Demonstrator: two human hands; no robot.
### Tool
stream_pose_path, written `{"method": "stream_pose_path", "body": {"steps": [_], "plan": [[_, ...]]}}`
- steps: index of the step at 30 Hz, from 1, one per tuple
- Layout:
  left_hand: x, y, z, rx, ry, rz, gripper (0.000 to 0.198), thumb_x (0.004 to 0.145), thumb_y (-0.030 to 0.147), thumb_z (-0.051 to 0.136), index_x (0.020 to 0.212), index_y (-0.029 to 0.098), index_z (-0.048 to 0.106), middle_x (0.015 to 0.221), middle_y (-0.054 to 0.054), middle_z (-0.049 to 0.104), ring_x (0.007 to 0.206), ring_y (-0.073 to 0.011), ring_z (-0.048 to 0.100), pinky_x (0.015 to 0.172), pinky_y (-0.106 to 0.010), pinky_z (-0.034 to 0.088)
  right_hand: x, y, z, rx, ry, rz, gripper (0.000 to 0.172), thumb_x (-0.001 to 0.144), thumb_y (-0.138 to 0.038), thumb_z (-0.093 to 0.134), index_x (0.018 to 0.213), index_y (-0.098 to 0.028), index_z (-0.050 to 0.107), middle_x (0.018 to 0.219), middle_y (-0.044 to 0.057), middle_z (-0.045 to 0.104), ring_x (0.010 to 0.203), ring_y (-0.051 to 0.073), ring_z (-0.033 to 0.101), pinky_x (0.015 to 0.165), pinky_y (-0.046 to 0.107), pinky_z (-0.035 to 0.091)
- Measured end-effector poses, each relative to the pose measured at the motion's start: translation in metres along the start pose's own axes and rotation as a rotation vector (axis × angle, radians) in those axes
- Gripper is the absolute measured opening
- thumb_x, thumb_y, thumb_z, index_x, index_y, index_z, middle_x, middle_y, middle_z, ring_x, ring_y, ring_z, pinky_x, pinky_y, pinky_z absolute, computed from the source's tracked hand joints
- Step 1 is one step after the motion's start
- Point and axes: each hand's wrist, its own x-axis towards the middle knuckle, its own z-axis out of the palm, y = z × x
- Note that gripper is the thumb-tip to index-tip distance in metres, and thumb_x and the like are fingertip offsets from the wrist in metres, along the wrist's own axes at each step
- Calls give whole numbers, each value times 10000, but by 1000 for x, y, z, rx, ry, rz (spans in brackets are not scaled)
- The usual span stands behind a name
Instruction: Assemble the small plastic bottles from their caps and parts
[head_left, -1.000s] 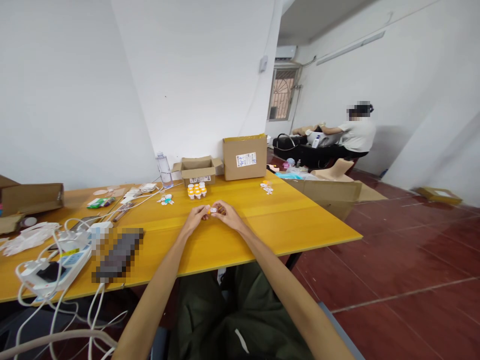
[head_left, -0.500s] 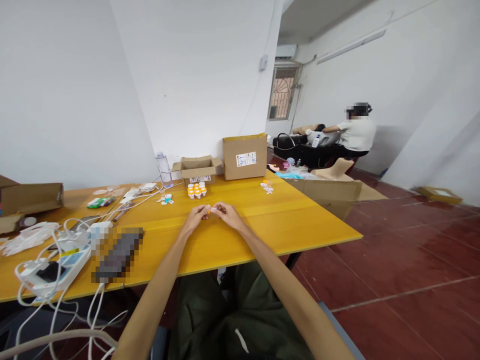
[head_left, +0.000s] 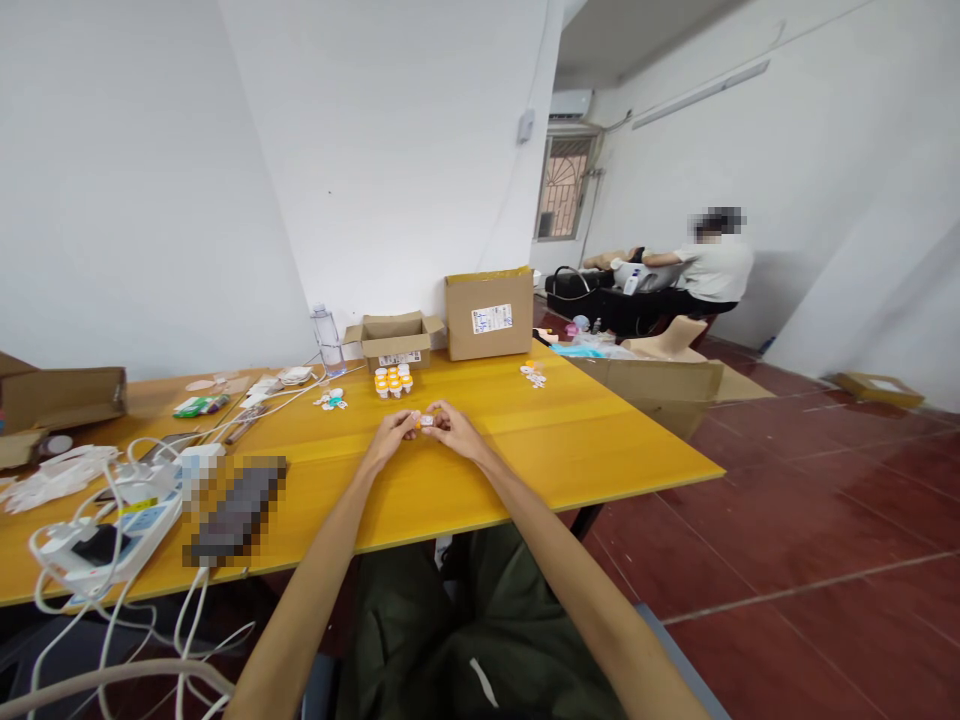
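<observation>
Hands barely shifted; left hand (head_left: 391, 438), right hand (head_left: 456, 430) both pinch small white-orange piece (head_left: 426, 421).

Vials (head_left: 394, 380) on table (head_left: 570, 450), before open box (head_left: 395, 340); closed box (head_left: 489, 313) right.

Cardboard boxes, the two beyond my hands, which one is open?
The low box, left of the taller shut box: its top flaps stand spread, behind the orange vials.
</observation>
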Motion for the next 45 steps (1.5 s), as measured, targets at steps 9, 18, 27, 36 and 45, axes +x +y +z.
{"method": "stream_pose_path", "body": {"steps": [9, 18, 27, 36, 45], "plan": [[1, 2, 0, 17, -10, 5, 430, 715, 596, 711, 659, 177, 636, 581, 26, 548, 604, -135, 534, 605, -254, 434, -1, -5, -1, -18, -2, 11, 356, 804, -565, 633, 821, -211, 605, 696, -18, 618, 595, 137, 555, 577, 270, 454], [-1, 5, 2, 9, -6, 6, 438, 721, 603, 705, 667, 174, 638, 575, 28, 549, 592, -130, 518, 605, -255, 424, 0, 0, 0, -25, 20, 10, 385, 713, -467, 741, 963, -217, 586, 674, -53, 594, 634, 144, 560, 619, 271, 447], [-1, 3, 1, 2, -4, -5, 426, 715, 597, 711, 665, 179, 642, 574, 24, 549, 590, -134, 519, 601, -257, 423, 0, -2, -1, -9, -1, 4, 322, 748, -490, 704, 863, -228, 556, 628, -57, 572, 584, 138, 542, 563, 261, 435], [0, 4, 1, -4, -2, -6, 401, 723, 565, 720, 663, 176, 643, 569, 28, 539, 593, -134, 525, 596, -255, 422, -2, -7, -2, -71, 28, 9, 356, 789, -559, 642, 764, -208, 588, 676, -17, 611, 618, 140, 546, 608, 277, 437], [0, 1, 1, -11, 2, -16, 407, 734, 569, 713, 662, 174, 641, 588, 22, 565, 600, -133, 529, 603, -256, 419, 2, 5, 0, 9, -8, 41, 405, 677, -401, 767, 959, -237, 527, 669, -69, 592, 605, 141, 563, 584, 263, 444]]}}
